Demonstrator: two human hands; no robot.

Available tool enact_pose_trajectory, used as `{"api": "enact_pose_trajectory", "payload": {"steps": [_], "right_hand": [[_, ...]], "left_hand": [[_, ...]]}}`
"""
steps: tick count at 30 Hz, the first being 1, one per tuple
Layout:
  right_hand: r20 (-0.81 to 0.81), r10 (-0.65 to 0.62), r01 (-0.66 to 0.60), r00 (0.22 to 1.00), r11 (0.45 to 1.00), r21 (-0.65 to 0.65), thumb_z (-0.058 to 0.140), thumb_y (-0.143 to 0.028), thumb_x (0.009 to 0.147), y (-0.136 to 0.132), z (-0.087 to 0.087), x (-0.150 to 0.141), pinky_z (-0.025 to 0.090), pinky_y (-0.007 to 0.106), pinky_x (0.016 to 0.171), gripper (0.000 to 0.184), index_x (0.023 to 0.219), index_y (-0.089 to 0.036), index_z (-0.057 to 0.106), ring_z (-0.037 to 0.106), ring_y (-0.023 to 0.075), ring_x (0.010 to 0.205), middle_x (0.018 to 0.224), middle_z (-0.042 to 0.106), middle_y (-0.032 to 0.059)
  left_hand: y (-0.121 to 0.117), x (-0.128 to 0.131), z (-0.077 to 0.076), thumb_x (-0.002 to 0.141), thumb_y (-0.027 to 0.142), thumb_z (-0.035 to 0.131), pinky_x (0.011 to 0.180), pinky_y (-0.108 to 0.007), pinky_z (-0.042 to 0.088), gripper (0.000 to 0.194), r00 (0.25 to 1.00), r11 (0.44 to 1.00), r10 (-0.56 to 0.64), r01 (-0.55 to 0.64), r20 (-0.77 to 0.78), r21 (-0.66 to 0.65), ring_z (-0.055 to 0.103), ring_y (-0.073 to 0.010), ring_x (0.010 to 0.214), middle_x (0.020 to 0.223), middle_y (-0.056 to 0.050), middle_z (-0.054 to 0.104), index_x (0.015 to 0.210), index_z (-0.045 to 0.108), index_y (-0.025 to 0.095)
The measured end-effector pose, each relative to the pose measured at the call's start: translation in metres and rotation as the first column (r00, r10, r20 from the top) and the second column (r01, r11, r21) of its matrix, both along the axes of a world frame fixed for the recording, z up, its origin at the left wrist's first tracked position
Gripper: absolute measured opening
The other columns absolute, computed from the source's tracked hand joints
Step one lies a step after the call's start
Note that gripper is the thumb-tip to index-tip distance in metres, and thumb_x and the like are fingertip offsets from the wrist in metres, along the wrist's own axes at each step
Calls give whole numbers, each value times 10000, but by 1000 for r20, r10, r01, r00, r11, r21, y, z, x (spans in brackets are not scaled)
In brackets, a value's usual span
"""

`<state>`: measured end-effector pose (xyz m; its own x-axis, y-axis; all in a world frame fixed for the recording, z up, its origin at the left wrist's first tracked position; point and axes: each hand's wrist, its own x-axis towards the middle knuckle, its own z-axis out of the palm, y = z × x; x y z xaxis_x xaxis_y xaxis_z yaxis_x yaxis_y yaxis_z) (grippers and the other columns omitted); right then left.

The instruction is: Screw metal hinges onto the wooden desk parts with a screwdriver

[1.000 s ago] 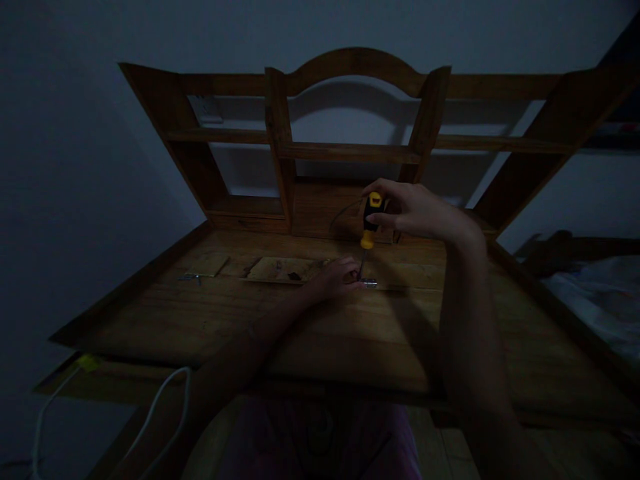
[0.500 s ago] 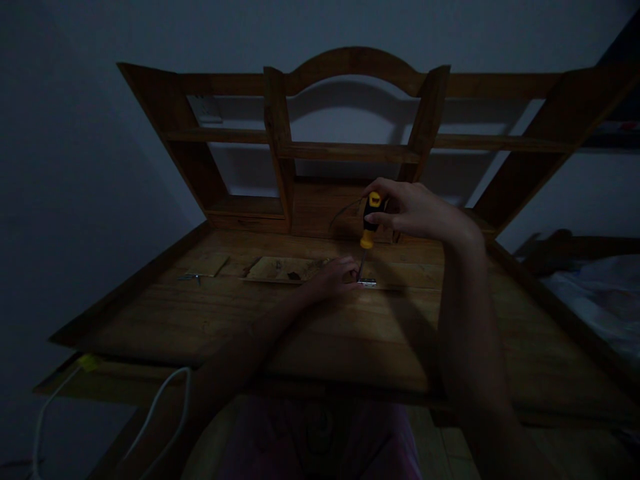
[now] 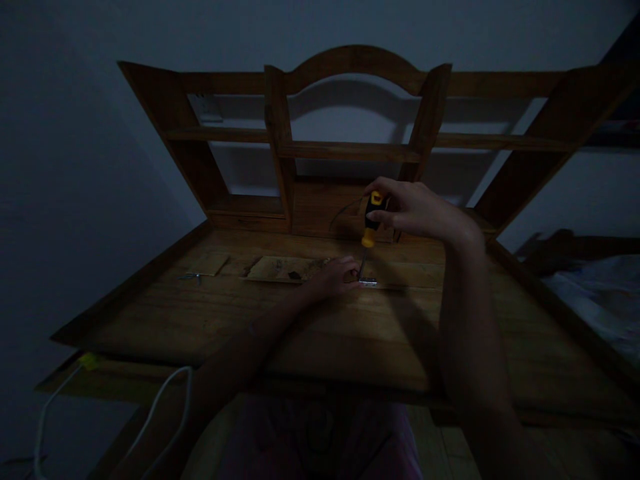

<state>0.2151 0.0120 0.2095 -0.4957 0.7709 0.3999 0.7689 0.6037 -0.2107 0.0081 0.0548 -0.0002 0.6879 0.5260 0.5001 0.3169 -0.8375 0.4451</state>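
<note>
My right hand [image 3: 415,208] grips the yellow and black handle of a screwdriver [image 3: 370,230] from above. Its shaft slants down, with the tip at the left end of a small shiny metal hinge [image 3: 369,282] on the wooden desktop. My left hand [image 3: 340,275] rests on the wood just left of that end. Its fingers are curled together close to the tip, and what they pinch, if anything, is hidden. Under and beside the left hand lies a thin, worn wooden board [image 3: 280,268] with a dark patch.
Small metal pieces [image 3: 193,277] lie by a flat wooden piece [image 3: 213,263] on the left. A wooden shelf unit [image 3: 350,150] rises along the back of the desktop [image 3: 225,313]. A white cable [image 3: 187,387] loops at the front left. Pale cloth [image 3: 600,297] lies beyond the right edge.
Hardly anything differs. The screwdriver handle and my right hand have shifted very slightly; the tip stays at the hinge's left end, and my left hand keeps its place.
</note>
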Motion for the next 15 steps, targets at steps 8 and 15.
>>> {"api": "enact_pose_trajectory", "payload": {"steps": [8, 15], "right_hand": [[-6, -1, 1, 1000, 1000, 13, 613, -382, 901, 0, 3, 6, 501, 413, 877, 414, 1290, -241, 614, 665, 287, 988, 1164, 712, 84], [-94, -12, 19, 996, 997, 71, 604, -408, 908, -12, 11, 9, 502, 434, 881, 412, 1295, -267, 625, 665, 302, 1010, 1173, 717, 60]], "left_hand": [[-2, 1, 1, 884, 335, 727, 787, -306, 478, 201, 1000, 1000, 18, -18, -1, -23, 602, -188, 885, 940, -43, 620, 890, 596, 182], [-4, 2, 3, 899, 357, 721, 808, -320, 488, 205, 1000, 1000, 3, -3, 7, -28, 616, -196, 903, 944, -54, 636, 904, 628, 174]]}}
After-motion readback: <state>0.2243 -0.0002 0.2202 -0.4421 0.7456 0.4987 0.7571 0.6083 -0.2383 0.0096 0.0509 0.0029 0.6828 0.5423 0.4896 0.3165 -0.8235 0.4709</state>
